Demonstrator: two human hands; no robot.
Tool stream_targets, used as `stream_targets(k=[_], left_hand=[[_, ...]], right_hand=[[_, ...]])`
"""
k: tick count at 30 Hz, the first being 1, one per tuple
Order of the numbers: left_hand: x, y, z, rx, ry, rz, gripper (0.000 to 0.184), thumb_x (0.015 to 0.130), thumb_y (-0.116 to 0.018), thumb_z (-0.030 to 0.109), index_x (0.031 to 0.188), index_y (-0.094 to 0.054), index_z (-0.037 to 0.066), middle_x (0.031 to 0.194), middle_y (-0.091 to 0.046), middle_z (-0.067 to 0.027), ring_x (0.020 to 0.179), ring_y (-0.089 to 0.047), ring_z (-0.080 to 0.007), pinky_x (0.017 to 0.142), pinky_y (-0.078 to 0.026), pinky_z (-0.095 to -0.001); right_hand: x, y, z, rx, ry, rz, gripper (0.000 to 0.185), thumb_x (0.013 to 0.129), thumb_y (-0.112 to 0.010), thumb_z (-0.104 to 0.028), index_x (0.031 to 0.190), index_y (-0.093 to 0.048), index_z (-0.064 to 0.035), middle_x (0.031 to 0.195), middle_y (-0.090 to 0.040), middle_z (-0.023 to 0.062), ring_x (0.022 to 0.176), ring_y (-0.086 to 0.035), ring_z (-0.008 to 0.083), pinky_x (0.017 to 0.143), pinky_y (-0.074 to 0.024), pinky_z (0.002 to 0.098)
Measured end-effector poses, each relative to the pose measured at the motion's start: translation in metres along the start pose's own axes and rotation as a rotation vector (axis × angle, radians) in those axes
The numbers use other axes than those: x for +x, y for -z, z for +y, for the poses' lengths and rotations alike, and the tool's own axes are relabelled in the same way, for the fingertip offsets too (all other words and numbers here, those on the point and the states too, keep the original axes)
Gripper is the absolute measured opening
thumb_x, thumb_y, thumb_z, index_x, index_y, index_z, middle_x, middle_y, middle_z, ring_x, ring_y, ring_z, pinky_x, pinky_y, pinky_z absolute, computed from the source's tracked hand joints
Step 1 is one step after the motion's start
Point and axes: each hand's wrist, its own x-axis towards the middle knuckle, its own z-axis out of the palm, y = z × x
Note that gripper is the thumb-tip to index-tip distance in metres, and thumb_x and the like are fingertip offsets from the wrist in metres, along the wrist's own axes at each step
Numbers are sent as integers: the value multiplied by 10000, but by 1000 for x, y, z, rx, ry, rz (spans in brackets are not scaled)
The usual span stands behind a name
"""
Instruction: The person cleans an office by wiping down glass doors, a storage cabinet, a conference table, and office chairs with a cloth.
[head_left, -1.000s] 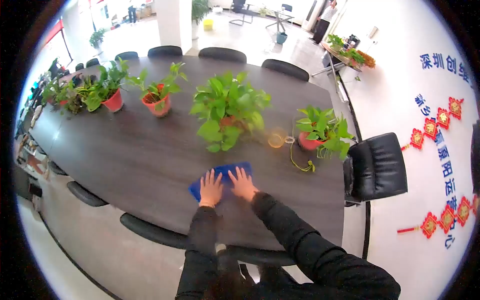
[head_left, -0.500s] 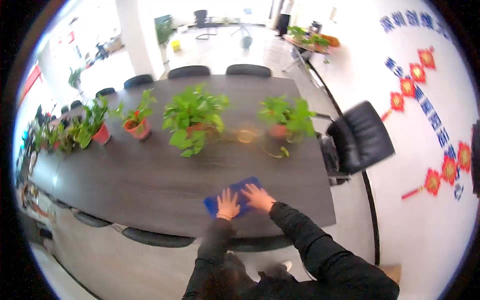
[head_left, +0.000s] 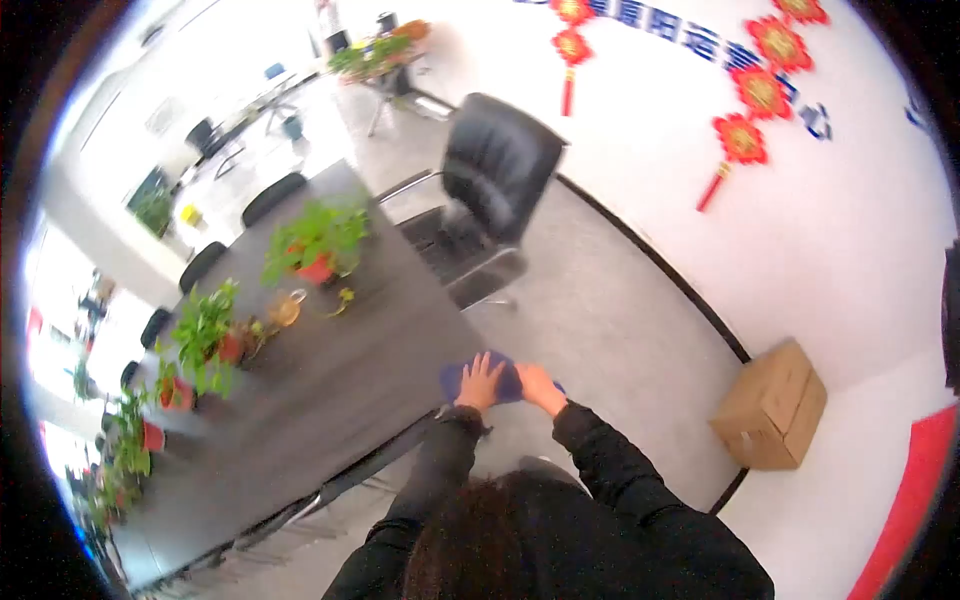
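A blue cloth [head_left: 509, 384] lies at the near right corner of the dark table [head_left: 340, 400], partly reaching past the edge. My left hand [head_left: 481, 383] rests flat on it with the fingers spread. At the cloth's right part, my right hand [head_left: 540, 389] has its fingers close together and bent over the fabric, beyond the table's edge. Some of the right fingers are hidden.
Several potted plants [head_left: 315, 268] stand along the table, with a glass cup [head_left: 287, 309] among them. A black office chair [head_left: 490, 190] is at the table's end. A cardboard box [head_left: 770, 405] sits on the floor by the wall.
The view has turned right. Both hands have moved with the cloth from the table's front part to its right corner. The right hand, spread flat before, now has its fingers together on the cloth.
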Motion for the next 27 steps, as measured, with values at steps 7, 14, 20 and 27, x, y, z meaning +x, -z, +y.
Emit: stream_targets(k=[7,14,20,27], left_hand=[[91,-5,168,-311,-78,-530,658,853,-650,353,1426,-415,128,1114,-672,-210,1121,-621,-340,1000,-435,-503],[213,17,264,-897,-365,-755,483,810,-778,340,1178,-650,54,1068,-701,-103,1012,-635,-192,905,-491,-371],[369,40,293,-968,-389,-945,502,886,-697,321,1279,-592,28,1194,-645,-68,1100,-576,-174,949,-452,-355],[521,226,386,-1887,-643,-1188,409,921,-656,269,1227,-630,0,1114,-676,-33,1000,-616,-137,907,-471,-290]], right_hand=[[-114,86,113,424,-286,114,434,735,-581,-24,1160,-636,-90,1107,-656,167,1089,-580,371,941,-468,446],[-129,135,225,432,-439,543,488,708,-550,-36,1188,-634,-76,1068,-663,191,1061,-588,387,933,-470,444],[-121,186,351,763,-710,463,468,821,-719,-256,1236,-609,-68,1151,-647,184,1057,-624,330,908,-495,423],[-127,294,468,1077,-820,876,471,903,-691,-326,1267,-581,-50,1099,-656,98,1014,-627,193,873,-507,332]])
